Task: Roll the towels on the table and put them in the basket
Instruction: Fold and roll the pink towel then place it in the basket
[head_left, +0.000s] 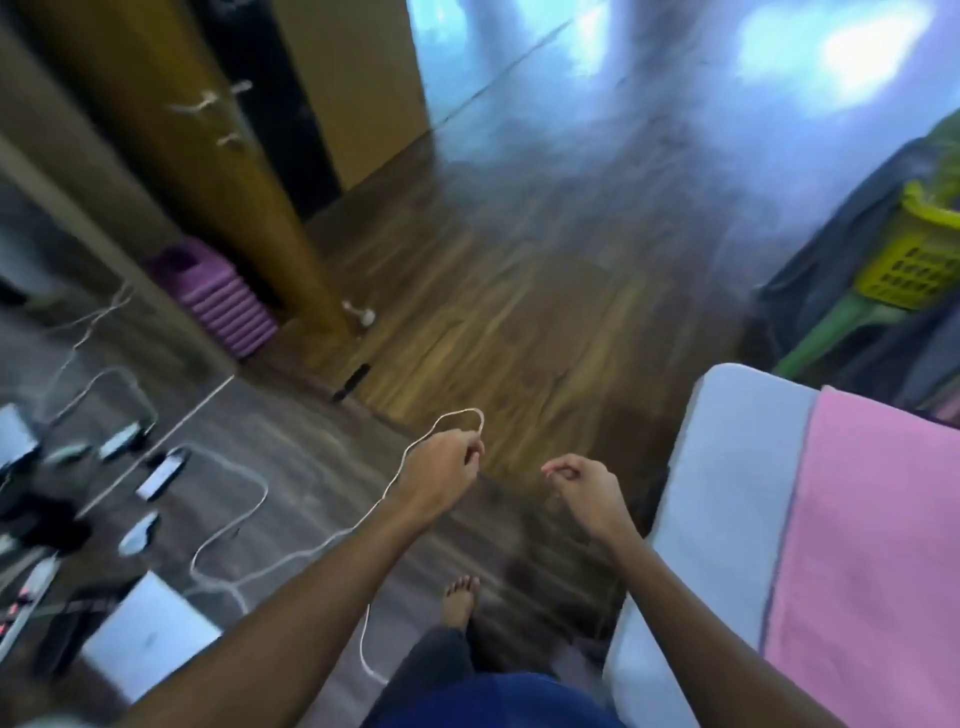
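A pink towel (872, 545) lies flat on a white table (727, 467) at the right edge of the blurred view. A yellow slotted basket (914, 260) stands further back at the far right on a green stool. My left hand (441, 478) pinches a thin white cable (457, 415) that loops above the fingers and trails down to the floor. To its right, my right hand (582, 488) hangs in the air left of the table, its fingers loosely curled and holding nothing I can see.
Wooden floor (493, 312) stretches ahead. Phones, chargers and cables (156, 473) lie scattered at the left. A purple ribbed bin (228, 296) stands by an open wooden door (197, 130). My bare foot (460, 597) shows below.
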